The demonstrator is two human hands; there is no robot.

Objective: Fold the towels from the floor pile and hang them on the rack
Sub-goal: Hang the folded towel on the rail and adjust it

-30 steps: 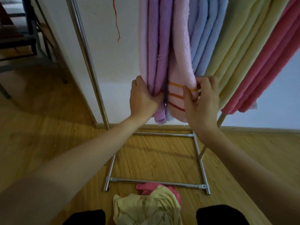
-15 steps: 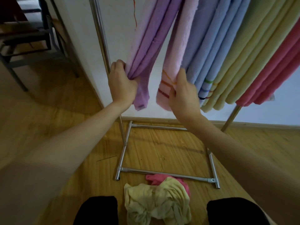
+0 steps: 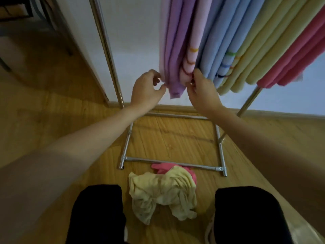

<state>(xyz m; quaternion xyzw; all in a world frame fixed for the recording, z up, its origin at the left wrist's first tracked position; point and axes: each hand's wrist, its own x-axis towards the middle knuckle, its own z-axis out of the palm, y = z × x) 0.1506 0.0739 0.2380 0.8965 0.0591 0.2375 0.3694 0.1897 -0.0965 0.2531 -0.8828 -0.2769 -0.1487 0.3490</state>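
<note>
Folded towels hang in a row on the metal rack: a purple towel, a pale pink striped towel, blue towels, yellow towels and coral pink towels. My left hand is beside the purple towel's lower left edge, its fingers loosely curled and its thumb tip just touching the cloth. My right hand pinches the lower end of the pale pink striped towel. On the floor lies the pile: a crumpled yellow towel on top of a pink towel.
The rack's base bars form a rectangle on the wooden floor, in front of a white wall. The pile touches the front bar. My knees in black trousers flank the pile. A dark chair frame stands at the far left.
The towels have swung back from the left to hang straight. My left hand has let go of its grip on the purple towel. My right hand has shifted to the striped towel's bottom end.
</note>
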